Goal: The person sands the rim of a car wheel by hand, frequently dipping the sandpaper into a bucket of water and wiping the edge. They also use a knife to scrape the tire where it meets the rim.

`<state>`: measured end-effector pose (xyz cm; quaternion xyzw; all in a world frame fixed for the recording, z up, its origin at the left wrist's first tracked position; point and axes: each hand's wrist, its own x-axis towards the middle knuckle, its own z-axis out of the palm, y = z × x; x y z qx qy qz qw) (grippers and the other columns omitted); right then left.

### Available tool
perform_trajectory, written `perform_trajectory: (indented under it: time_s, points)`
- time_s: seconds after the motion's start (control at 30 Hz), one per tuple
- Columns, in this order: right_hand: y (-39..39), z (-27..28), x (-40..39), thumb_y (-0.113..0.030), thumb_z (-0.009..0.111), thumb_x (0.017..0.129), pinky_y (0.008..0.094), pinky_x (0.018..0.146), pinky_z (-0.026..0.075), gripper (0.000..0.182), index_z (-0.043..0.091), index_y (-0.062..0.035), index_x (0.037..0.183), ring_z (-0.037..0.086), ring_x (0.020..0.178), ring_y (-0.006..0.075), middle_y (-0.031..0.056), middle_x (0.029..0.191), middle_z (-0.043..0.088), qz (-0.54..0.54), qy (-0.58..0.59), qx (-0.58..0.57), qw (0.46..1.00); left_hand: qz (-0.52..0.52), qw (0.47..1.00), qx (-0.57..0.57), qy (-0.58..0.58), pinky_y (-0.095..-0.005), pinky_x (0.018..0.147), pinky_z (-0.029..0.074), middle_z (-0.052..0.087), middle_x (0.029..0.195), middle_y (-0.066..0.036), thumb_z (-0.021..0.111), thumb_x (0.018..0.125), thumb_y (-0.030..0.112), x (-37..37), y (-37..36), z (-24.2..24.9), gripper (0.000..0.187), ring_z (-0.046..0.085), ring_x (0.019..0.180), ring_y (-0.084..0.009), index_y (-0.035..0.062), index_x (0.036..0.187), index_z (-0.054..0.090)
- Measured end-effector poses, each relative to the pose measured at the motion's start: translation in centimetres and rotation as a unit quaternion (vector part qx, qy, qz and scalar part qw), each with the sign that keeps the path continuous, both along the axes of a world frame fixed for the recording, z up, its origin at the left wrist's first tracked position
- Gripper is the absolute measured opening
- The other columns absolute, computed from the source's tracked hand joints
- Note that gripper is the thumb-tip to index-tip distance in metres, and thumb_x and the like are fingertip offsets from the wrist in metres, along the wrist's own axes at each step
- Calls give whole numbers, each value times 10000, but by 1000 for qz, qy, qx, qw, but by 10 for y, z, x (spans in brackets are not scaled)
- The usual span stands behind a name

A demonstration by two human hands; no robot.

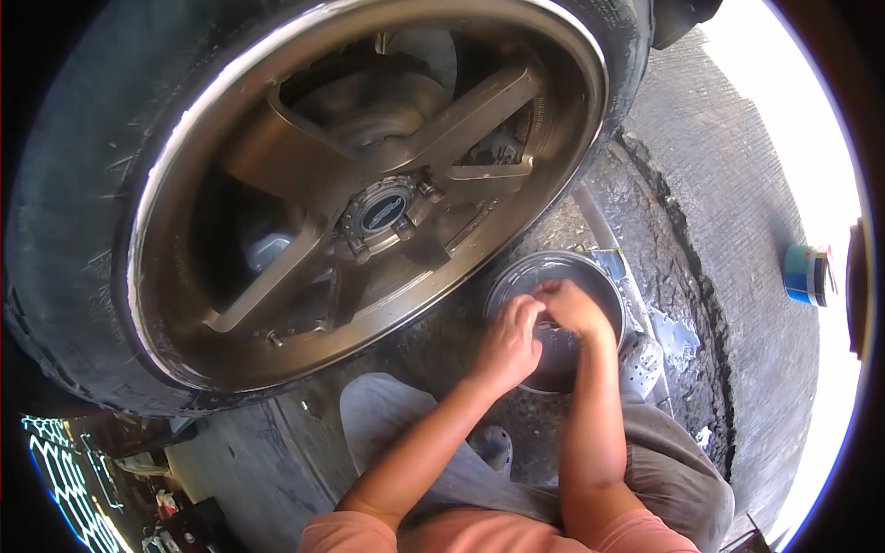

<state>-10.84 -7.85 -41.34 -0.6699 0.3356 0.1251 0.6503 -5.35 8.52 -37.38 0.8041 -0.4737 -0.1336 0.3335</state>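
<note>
Both my hands meet over a round grey basin (604, 276) on the ground. My left hand (513, 343) comes in over the near left side of the rim, fingers bent and pressed together. From the right, my right hand (573, 309) curls inward so that its fingertips touch or nearly touch the left ones. Something small may be pinched between them, but the fingers hide it. A large wheel with a bronze spoked rim (479, 115) and a black tyre (74, 212) stands just beyond and to the left, its lug nuts showing around the centre cap (383, 212).
My bent knees and grey trousers (673, 452) flank the basin, with a light perforated clog (641, 366) close to its right side. A cracked concrete edge (687, 249) runs along the right, with a wet patch (676, 339). Farther right stands a blue can (808, 275).
</note>
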Motion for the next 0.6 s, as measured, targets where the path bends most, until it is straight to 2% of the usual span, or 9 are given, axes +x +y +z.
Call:
perform_trajectory:
  time_s: [0.1, 0.17, 0.23, 0.27, 0.37, 0.4, 0.5, 0.53, 0.6]
  points:
    - [-10, 35, -1, -166, 610, 941, 261, 465, 474, 189, 710, -11, 986, 592, 562, 111, 28, 753, 662, -91, -57, 221, 969, 34, 996, -81, 29, -430, 938, 518, 593, 1155, -170, 687, 824, -29, 15, -7, 2, 348, 625, 1081, -352, 40, 1149, 584]
    - [-11, 47, -5, -239, 603, 1007, 274, 599, 549, 239, 699, -26, 1059, 664, 780, 143, 67, 937, 699, -172, -89, 296, 935, 46, 990, -108, 78, -397, 867, 542, 627, 1072, -149, 695, 845, -30, 25, -14, 15, 255, 660, 992, -322, 28, 1083, 622]
    - [-12, 48, -8, -366, 605, 1038, 301, 725, 567, 349, 696, -32, 1083, 663, 902, 150, 75, 1031, 699, -217, -142, 324, 910, 96, 983, -90, 125, -328, 820, 548, 657, 1004, -88, 716, 890, -16, 27, -21, 30, 245, 666, 902, -215, 23, 1118, 635]
    - [-12, 51, -10, -456, 619, 1030, 329, 784, 557, 431, 699, -36, 1090, 655, 912, 149, 71, 1058, 706, -259, -138, 289, 911, 127, 968, -90, 195, -306, 818, 545, 648, 1002, -70, 723, 898, -16, 28, -22, 27, 266, 651, 895, -172, 28, 1143, 628]
    - [-22, 29, -24, -445, 649, 1016, 327, 800, 543, 411, 696, -44, 1096, 640, 931, 133, 68, 1064, 708, -239, -171, 294, 909, 175, 908, -125, 361, -249, 794, 528, 598, 980, -26, 726, 902, -49, 32, -31, 23, 381, 595, 859, -89, 28, 1232, 552]
    - [-19, 55, -23, -336, 710, 988, 312, 801, 531, 312, 689, -41, 1086, 629, 913, 111, 58, 1037, 704, -194, -218, 224, 930, 172, 893, -147, 388, -257, 793, 526, 583, 988, -29, 718, 906, -44, 32, -32, 19, 401, 594, 869, -98, 27, 1254, 531]
    - [-18, 52, -17, -199, 741, 946, 297, 813, 521, 228, 688, -38, 1097, 631, 894, 100, 38, 999, 709, -141, -243, 182, 942, 143, 879, -187, 415, -262, 796, 524, 582, 1005, -39, 700, 906, -65, 26, -37, 16, 439, 596, 892, -103, 36, 1280, 494]
    - [-13, 57, -13, -93, 742, 894, 282, 799, 513, 190, 700, -31, 1069, 630, 850, 92, 13, 967, 720, -190, -261, 195, 926, 131, 879, -195, 414, -260, 799, 524, 590, 1010, -42, 694, 903, -78, 23, -37, 16, 449, 598, 898, -101, 42, 1282, 486]
    - [-14, 52, -16, -76, 732, 882, 273, 787, 505, 161, 709, -26, 1034, 627, 831, 89, 2, 947, 723, -176, -241, 213, 930, 136, 902, -154, 380, -268, 798, 526, 595, 1025, -55, 692, 902, -73, 18, -35, 17, 467, 609, 910, -118, 37, 1305, 484]
